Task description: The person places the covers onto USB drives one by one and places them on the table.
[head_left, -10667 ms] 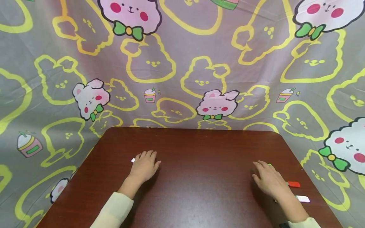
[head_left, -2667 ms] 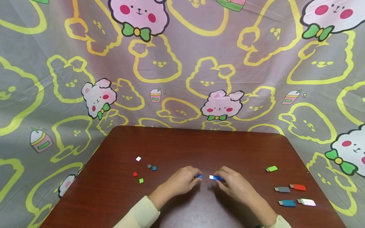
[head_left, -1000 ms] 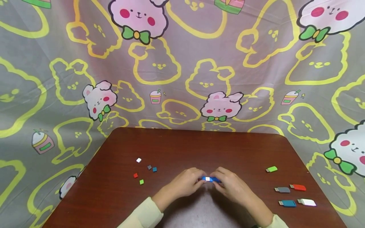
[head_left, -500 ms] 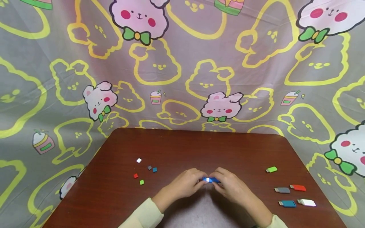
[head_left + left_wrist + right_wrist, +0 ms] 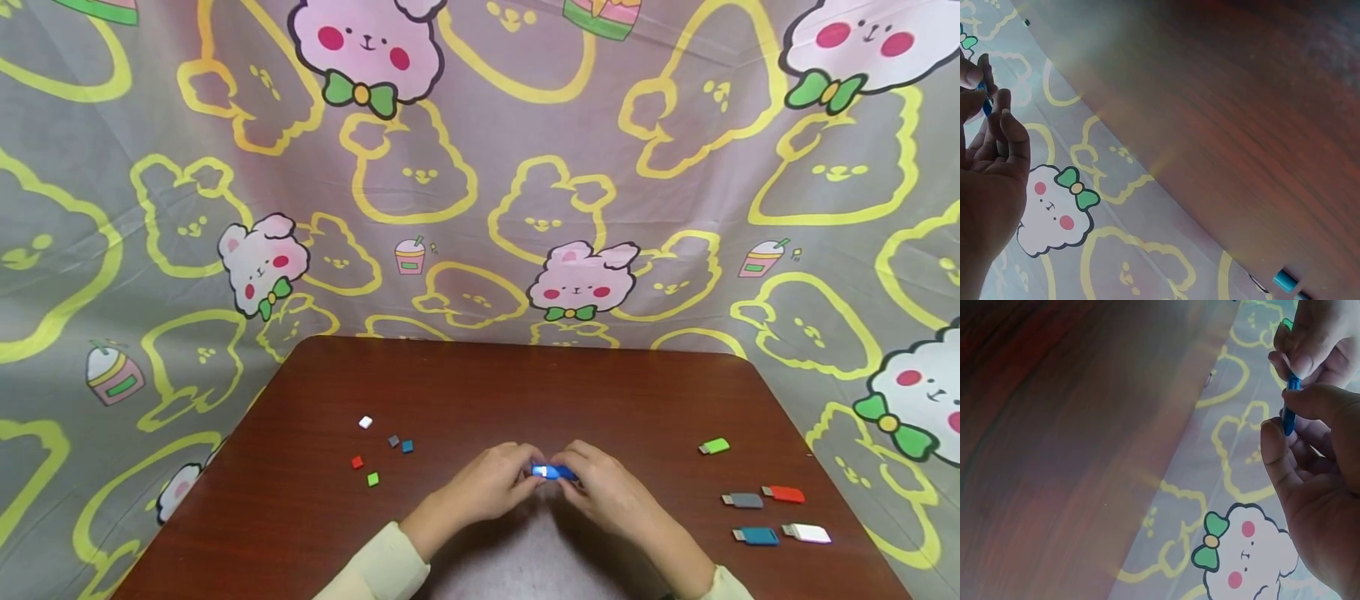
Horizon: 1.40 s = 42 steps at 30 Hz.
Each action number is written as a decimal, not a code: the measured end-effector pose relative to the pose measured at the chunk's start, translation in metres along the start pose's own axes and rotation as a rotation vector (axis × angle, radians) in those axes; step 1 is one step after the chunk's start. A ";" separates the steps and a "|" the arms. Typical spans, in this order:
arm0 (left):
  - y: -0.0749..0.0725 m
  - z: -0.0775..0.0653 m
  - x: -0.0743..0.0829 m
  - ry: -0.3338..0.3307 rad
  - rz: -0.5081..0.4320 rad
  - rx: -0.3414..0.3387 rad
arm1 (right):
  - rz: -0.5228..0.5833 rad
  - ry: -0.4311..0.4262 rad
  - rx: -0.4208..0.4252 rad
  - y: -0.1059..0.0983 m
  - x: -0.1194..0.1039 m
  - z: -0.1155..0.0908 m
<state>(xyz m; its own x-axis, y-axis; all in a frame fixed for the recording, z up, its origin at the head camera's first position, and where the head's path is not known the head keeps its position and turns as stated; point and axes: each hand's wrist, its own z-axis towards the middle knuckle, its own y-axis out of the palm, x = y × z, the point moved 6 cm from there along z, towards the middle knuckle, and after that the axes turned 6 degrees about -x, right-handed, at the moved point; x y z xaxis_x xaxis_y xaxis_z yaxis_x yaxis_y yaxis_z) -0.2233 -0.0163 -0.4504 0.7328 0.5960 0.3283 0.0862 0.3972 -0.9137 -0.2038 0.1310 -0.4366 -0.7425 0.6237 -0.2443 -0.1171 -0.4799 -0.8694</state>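
Observation:
In the head view, both hands meet over the front middle of the table. My left hand [image 5: 491, 477] pinches the blue cap [image 5: 537, 470] between thumb and fingers. From the other side, my right hand [image 5: 607, 483] grips the body of a blue USB flash drive [image 5: 562, 472]. Cap and drive lie in one line, end to end, with just a small bright patch showing near the join. The right wrist view shows the blue drive [image 5: 1289, 422] edge-on between thumb and fingertips. Fingers hide much of both parts.
Left on the table [image 5: 480, 383] lie small white [image 5: 365, 422], grey, teal, red [image 5: 357, 462] and green caps. To the right are uncapped flash drives: green [image 5: 714, 447], grey [image 5: 742, 501], red [image 5: 783, 494], teal [image 5: 755, 536] and white [image 5: 807, 533]. A patterned curtain [image 5: 450, 242] surrounds the table.
The hands, first spread apart over the table, came together with cap and drive. The gap between these parts closed, and the bright plug has shrunk to a small patch.

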 end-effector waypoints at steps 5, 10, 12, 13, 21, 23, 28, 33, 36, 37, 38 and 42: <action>-0.001 -0.001 -0.001 0.009 -0.035 0.009 | -0.009 -0.018 0.021 0.000 -0.002 0.001; -0.003 -0.002 -0.001 0.008 -0.018 0.031 | -0.016 -0.037 0.028 0.000 -0.005 0.002; -0.004 -0.002 -0.001 0.004 -0.013 0.036 | -0.023 -0.044 0.030 -0.001 -0.006 0.003; -0.004 -0.002 -0.001 0.000 -0.017 0.035 | -0.026 -0.048 0.032 -0.001 -0.007 0.003; -0.004 -0.001 0.000 -0.012 -0.035 0.030 | -0.060 -0.094 0.059 -0.001 -0.010 0.004; -0.005 0.000 0.000 -0.010 -0.033 0.031 | -0.066 -0.101 0.066 -0.002 -0.010 0.004; -0.005 0.000 0.001 -0.006 -0.018 0.025 | -0.081 -0.100 0.076 -0.001 -0.011 0.004; -0.005 0.000 0.002 0.019 -0.002 0.032 | -0.091 -0.096 0.077 0.000 -0.012 0.005; -0.005 0.000 0.002 0.035 0.001 0.036 | -0.089 -0.097 0.075 0.000 -0.013 0.005; -0.005 0.000 0.002 0.033 0.003 0.032 | -0.088 -0.097 0.074 0.000 -0.013 0.005; -0.004 0.000 0.002 0.027 0.007 0.023 | -0.087 -0.096 0.072 0.000 -0.012 0.005; -0.001 0.000 0.001 -0.004 0.067 -0.029 | -0.072 -0.074 0.045 0.001 -0.011 0.005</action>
<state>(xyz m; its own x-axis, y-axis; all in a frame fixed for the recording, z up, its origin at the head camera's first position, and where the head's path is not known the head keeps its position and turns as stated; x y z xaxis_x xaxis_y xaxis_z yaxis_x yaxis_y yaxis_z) -0.2226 -0.0158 -0.4492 0.7346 0.6237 0.2673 0.0567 0.3361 -0.9401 -0.1993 0.1208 -0.4333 -0.7776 0.6111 -0.1477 -0.2002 -0.4634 -0.8632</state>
